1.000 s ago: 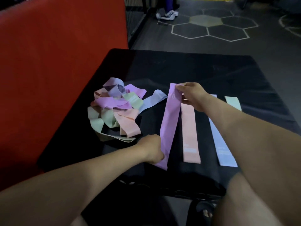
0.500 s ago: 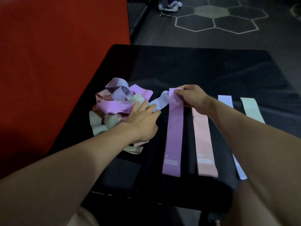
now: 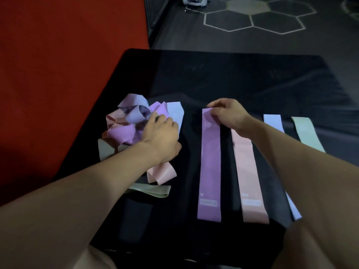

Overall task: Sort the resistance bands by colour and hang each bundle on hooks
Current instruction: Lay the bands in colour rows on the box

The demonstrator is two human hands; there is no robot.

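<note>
4 bands flat in row: purple (image 3: 209,166) | pink (image 3: 250,181) | blue (image 3: 273,122) | green (image 3: 307,134); tangled pile (image 3: 134,123) left

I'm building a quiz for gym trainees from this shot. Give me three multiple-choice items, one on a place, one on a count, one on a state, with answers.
1. Where is the tangled pile of bands?
A. left of the flat bands
B. right of them
C. on the floor

2. How many bands lie flat in a row?
A. two
B. four
C. six

3. What is the right hand doing?
A. hanging idle
B. touching the purple band's far end
C. lifting the green band

Answers: 1 A, the pile sits by the red wall; 2 B, purple, pink, blue, green; 3 B, fingers rest there.
</note>
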